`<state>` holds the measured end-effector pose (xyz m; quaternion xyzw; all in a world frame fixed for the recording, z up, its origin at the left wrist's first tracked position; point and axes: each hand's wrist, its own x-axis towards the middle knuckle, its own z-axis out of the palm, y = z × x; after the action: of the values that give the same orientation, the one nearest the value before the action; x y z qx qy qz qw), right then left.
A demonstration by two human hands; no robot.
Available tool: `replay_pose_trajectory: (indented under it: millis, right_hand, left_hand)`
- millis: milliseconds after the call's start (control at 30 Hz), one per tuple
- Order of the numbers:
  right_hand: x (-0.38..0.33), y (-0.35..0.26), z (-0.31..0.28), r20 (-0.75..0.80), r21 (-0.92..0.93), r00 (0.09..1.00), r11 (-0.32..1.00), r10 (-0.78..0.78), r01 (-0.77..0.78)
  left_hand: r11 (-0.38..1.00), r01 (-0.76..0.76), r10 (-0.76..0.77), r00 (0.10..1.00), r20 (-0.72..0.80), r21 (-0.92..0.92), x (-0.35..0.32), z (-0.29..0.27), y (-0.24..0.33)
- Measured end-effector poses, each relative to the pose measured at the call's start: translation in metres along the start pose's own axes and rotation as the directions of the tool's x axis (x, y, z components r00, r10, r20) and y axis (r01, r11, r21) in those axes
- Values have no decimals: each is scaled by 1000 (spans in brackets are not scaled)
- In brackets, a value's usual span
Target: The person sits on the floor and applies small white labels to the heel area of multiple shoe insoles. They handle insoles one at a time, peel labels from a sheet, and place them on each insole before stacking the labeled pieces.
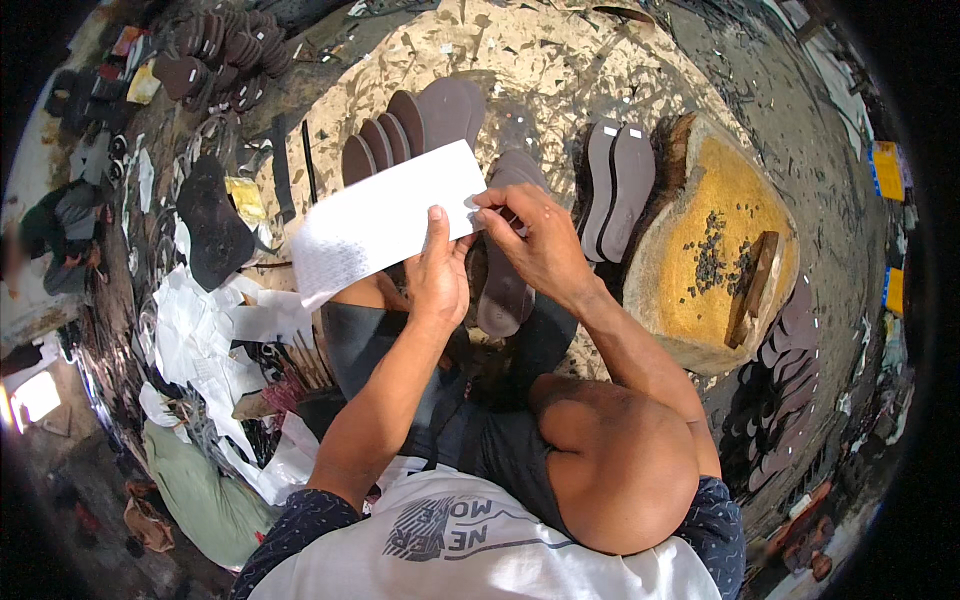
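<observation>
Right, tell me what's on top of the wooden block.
Scattered small dark pieces and a brown bar lie on the wooden block; whatever the bar covers cannot be seen.

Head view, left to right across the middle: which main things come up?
Black flat cutout → white sheet → right hand → pair of brown shoe soles with white labels → thick wooden block.

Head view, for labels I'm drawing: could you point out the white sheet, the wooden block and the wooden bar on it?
White sheet (388,222): head view, middle of its upper face.
Wooden block (730,185): head view, bare yellowish top.
Wooden bar (755,290): head view, around mid-length.
</observation>
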<state>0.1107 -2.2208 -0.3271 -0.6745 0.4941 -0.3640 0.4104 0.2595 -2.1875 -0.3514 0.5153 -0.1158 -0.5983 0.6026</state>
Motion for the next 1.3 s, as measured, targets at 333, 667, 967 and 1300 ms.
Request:
replay_pose_trajectory:
  millis: [333,667,967,1300]
  right_hand:
    - [1,-11,-8,-23,-99,996,992,-85,83]
    - [4,-7,5,-27,104,986,981,165,-161]
    - [5,-10,9,-112,152,966,964,235,-217]
    - [4,15,13,-224,383,953,917,204,-107]
  left_hand:
    - [997,-71,69,993,100,13,-3,-1,-6]
    - [998,-68,68,997,39,-2,-12,2,-3]
    - [622,-563,559,806,194,544,-12,10,-13]
    - [894,-289,319,947,-33,342,-4,30,-8]
